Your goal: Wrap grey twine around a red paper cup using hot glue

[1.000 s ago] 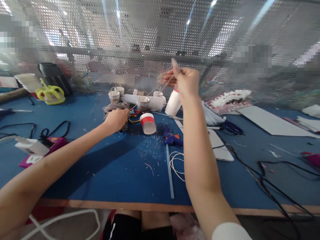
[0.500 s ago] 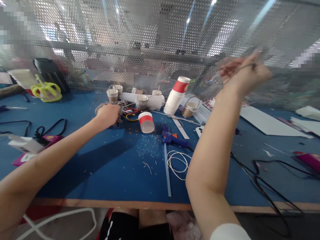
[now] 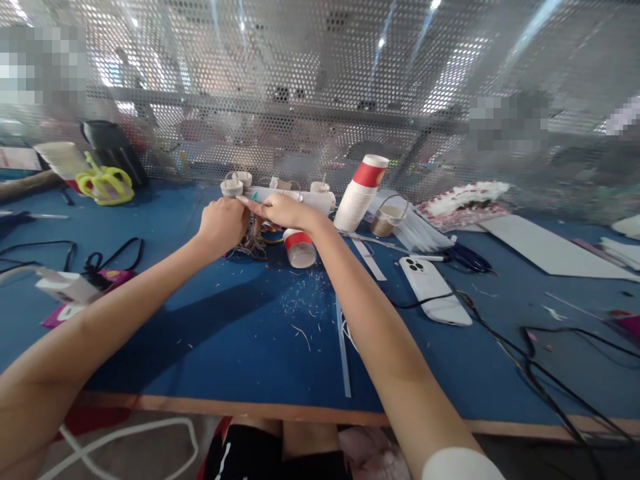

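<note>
My left hand [image 3: 223,223] is closed on a tangled bundle of brown twine [image 3: 254,245], which hangs below its fingers. From the right, my right hand [image 3: 283,211] reaches in with its fingertips at the top of the bundle, against the left hand. Its fingers look pinched on the twine, though the exact hold is partly hidden. Just right of the bundle, a red and white paper cup [image 3: 300,249] lies tipped. Behind my hands stand small cups with twine handles [image 3: 232,187] and a white roll [image 3: 320,200].
A leaning stack of paper cups [image 3: 361,193] and a twine-wrapped cup basket [image 3: 389,219] stand right of centre. Farther right are a white phone [image 3: 434,291] and black cables [image 3: 525,363]. A charger [image 3: 67,285] and yellow basket [image 3: 106,183] sit left on the blue table [image 3: 225,360].
My right hand has come down from high on the right, where it held a strand, to the twine beside my left hand. My right forearm now covers the blue glue gun.
</note>
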A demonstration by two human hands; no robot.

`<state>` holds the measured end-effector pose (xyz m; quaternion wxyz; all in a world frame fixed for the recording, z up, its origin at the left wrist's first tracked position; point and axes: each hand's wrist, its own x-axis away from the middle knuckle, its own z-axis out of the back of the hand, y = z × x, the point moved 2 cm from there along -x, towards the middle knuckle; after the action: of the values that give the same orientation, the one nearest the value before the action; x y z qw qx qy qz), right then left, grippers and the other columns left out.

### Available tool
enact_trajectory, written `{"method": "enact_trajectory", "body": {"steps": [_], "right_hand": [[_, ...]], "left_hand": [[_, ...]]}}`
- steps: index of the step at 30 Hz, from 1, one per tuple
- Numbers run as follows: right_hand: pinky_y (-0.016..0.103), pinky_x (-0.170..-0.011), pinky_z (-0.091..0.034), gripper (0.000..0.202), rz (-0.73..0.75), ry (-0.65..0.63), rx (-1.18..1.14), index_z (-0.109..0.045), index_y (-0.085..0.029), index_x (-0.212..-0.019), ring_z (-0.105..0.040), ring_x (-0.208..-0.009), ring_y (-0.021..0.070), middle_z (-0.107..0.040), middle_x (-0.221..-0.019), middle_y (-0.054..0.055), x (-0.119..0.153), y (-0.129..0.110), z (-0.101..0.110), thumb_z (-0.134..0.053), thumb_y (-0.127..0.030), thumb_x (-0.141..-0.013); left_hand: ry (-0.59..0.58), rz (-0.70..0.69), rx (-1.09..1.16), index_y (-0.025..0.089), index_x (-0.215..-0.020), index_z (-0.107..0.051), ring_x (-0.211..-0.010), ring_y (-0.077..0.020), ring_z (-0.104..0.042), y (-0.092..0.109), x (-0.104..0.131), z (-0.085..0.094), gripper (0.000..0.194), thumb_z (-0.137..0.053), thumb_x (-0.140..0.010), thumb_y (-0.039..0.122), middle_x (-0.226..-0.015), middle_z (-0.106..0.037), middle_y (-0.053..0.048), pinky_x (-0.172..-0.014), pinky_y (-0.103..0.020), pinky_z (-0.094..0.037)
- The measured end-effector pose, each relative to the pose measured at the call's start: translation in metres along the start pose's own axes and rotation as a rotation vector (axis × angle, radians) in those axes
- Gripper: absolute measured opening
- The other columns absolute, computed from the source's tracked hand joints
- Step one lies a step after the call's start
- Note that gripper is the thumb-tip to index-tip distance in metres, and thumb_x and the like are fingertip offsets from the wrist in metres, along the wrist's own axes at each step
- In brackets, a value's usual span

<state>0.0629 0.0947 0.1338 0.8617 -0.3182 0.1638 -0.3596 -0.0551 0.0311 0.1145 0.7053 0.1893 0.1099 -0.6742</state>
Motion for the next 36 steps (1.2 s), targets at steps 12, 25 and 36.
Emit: {"method": "enact_trajectory", "body": {"steps": [12, 25, 36], "right_hand": [[0.020, -0.044, -0.028, 0.047, 0.043, 0.109, -0.527, -0.041, -0.022, -0.054, -0.028, -0.044, 0.0075, -0.031, -0.043, -0.009, 0.001, 0.020, 0.023, -0.059, -0.036, -0.095], [0.017, -0.041, -0.023, 0.052, -0.090, -0.169, -0.453, -0.041, -0.020, -0.051, -0.028, -0.042, 0.0034, -0.034, -0.043, -0.008, -0.003, 0.019, -0.013, -0.057, -0.038, -0.096], [0.015, -0.045, -0.026, 0.040, -0.095, 0.352, -0.856, -0.033, -0.022, -0.060, -0.026, -0.041, 0.0067, -0.029, -0.045, -0.010, -0.006, 0.033, 0.037, -0.027, -0.002, -0.095]], "left_hand": [[-0.101, 0.004, -0.099, 0.015, -0.104, -0.069, -0.085, -0.0298, -0.074, 0.006, 0.000, -0.007, 0.036, -0.035, -0.098, 0.025, -0.094, -0.077, -0.016, -0.071, -0.036, -0.054], [-0.063, 0.064, -0.135, 0.010, -0.099, -0.073, -0.088, -0.0305, -0.074, 0.007, 0.001, -0.008, 0.034, -0.041, -0.092, 0.019, -0.095, -0.076, -0.019, -0.076, -0.038, -0.055], [-0.243, 0.002, -0.156, 0.011, -0.108, -0.071, -0.101, -0.0368, -0.073, 0.006, -0.004, -0.020, 0.039, -0.036, -0.098, 0.025, -0.109, -0.074, -0.023, -0.079, -0.042, -0.055]]}}
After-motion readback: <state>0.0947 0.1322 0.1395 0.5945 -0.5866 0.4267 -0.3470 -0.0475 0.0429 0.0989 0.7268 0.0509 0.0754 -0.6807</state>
